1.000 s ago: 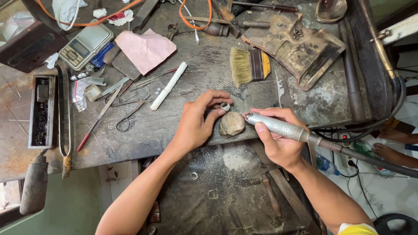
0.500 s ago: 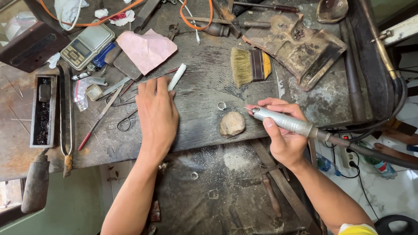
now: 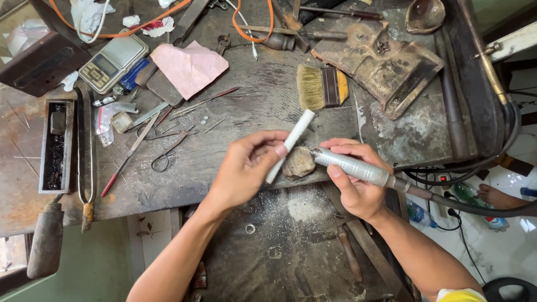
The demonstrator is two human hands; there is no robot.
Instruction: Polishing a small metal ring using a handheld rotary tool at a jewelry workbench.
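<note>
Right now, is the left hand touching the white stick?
Touching. The head view shows the left hand with its fingers wrapped around the white stick, lifting it off the bench.

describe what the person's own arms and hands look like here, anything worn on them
Both arms are bare from wrist to past the elbow, with no gloves, watch or rings visible on the left hand or the right hand. The only clothing in view is a yellow and white sleeve edge at the right upper arm. The fingers are uncovered.

Brush (image 3: 320, 88) behind stick (image 3: 291, 144); scale (image 3: 113, 61) far left.
</note>
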